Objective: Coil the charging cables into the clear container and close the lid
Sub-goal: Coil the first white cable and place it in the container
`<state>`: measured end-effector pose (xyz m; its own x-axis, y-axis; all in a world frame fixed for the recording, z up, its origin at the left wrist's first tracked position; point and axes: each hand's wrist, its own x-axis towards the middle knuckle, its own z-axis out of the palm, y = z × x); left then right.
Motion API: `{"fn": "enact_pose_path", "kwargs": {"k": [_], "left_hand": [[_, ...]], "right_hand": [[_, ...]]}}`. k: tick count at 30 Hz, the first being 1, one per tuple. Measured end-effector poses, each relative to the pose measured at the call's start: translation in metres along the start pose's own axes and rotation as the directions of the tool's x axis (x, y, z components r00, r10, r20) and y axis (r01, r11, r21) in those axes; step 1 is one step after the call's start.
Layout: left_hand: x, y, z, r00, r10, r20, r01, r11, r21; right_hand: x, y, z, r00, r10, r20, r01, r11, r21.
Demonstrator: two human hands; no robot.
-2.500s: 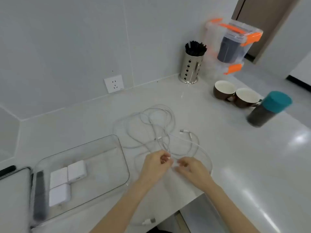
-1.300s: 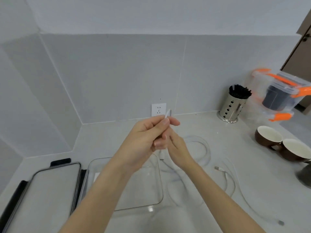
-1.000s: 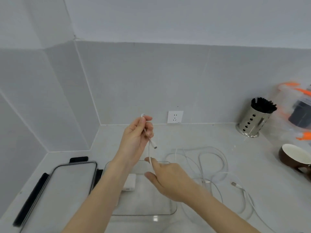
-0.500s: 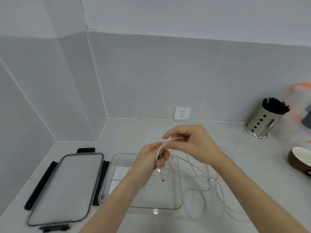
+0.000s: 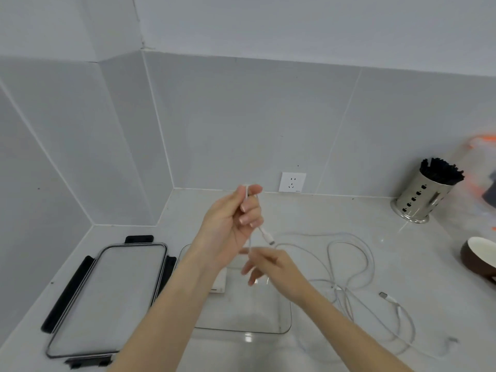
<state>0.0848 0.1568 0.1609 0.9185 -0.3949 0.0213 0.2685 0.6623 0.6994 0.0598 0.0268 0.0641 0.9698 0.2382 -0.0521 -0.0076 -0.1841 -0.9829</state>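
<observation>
My left hand (image 5: 230,224) is raised above the counter and pinches a white charging cable between thumb and fingers, a short loop sticking up and the plug end (image 5: 268,236) hanging to its right. Below it my right hand (image 5: 268,267) pinches the same cable over the clear container (image 5: 281,322). Loose white cable loops (image 5: 359,253) lie on the counter right of the container. White chargers (image 5: 218,284) sit inside it, partly hidden by my left arm. The clear lid (image 5: 107,299) with black latches lies flat to the container's left.
A wall socket (image 5: 292,182) is on the back wall. A steel holder with black sticks (image 5: 426,196) stands at the back right. A brown cup (image 5: 480,257) and a blurred orange-latched box (image 5: 483,167) sit at the right edge.
My left hand has risen with the cable end and a loop. My right hand has dropped from above the left hand to below it, sliding down the cable.
</observation>
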Motion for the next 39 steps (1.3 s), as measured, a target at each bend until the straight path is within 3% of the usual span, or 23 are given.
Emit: {"fn": "enact_pose_path", "kwargs": {"k": [4, 7, 9, 12, 15, 18, 22, 24, 29, 31, 34, 36, 39], "left_hand": [[0.022, -0.005, -0.030, 0.976, 0.189, -0.107, -0.137, 0.918, 0.371], [0.028, -0.017, -0.052, 0.955, 0.275, -0.115, -0.118, 0.704, 0.700], [0.027, -0.028, -0.058, 0.962, 0.264, -0.071, -0.097, 0.570, 0.816], [0.017, -0.043, -0.054, 0.984, 0.178, -0.009, -0.082, 0.498, 0.864], [0.001, -0.050, -0.043, 0.991, 0.135, -0.012, -0.068, 0.575, 0.815], [-0.016, -0.051, -0.026, 0.998, 0.038, -0.053, 0.005, 0.771, 0.637], [-0.029, -0.035, -0.005, 0.984, -0.159, 0.074, 0.109, 0.885, 0.452], [-0.028, -0.023, 0.001, 0.983, -0.141, 0.117, 0.088, 0.924, 0.372], [-0.007, -0.010, 0.004, 0.995, -0.045, 0.094, 0.030, 0.988, 0.154], [0.004, -0.010, -0.003, 0.999, 0.023, 0.042, -0.030, 0.981, 0.193], [0.016, -0.016, -0.022, 0.986, 0.166, -0.032, -0.128, 0.856, 0.501], [0.020, -0.024, -0.035, 0.968, 0.246, -0.042, -0.140, 0.673, 0.726], [0.018, -0.039, -0.055, 0.964, 0.264, 0.032, -0.144, 0.418, 0.897]], "right_hand": [[-0.018, -0.007, 0.010, 0.993, -0.068, 0.101, 0.102, 0.916, -0.388], [-0.022, -0.029, 0.001, 0.982, -0.159, 0.104, 0.189, 0.765, -0.616], [-0.022, -0.043, -0.008, 0.966, -0.234, 0.114, 0.240, 0.634, -0.735], [-0.020, -0.068, -0.021, 0.939, -0.312, 0.143, 0.295, 0.522, -0.800], [-0.012, -0.088, -0.037, 0.937, -0.346, 0.048, 0.283, 0.673, -0.684], [0.000, -0.093, -0.052, 0.948, -0.308, -0.084, 0.256, 0.892, -0.373], [0.011, -0.078, -0.054, 0.962, -0.266, -0.065, 0.261, 0.962, -0.079], [0.016, -0.064, -0.048, 0.968, -0.218, -0.125, 0.222, 0.975, 0.018], [0.012, -0.027, -0.019, 0.986, -0.098, -0.133, 0.088, 0.993, -0.082], [0.001, -0.023, -0.006, 0.996, -0.057, -0.070, 0.039, 0.971, -0.235], [-0.011, -0.022, 0.005, 0.994, -0.074, 0.085, 0.108, 0.837, -0.536], [-0.016, -0.025, 0.003, 0.983, -0.109, 0.145, 0.180, 0.688, -0.703], [-0.021, -0.040, -0.007, 0.959, -0.204, 0.196, 0.272, 0.471, -0.839]]}}
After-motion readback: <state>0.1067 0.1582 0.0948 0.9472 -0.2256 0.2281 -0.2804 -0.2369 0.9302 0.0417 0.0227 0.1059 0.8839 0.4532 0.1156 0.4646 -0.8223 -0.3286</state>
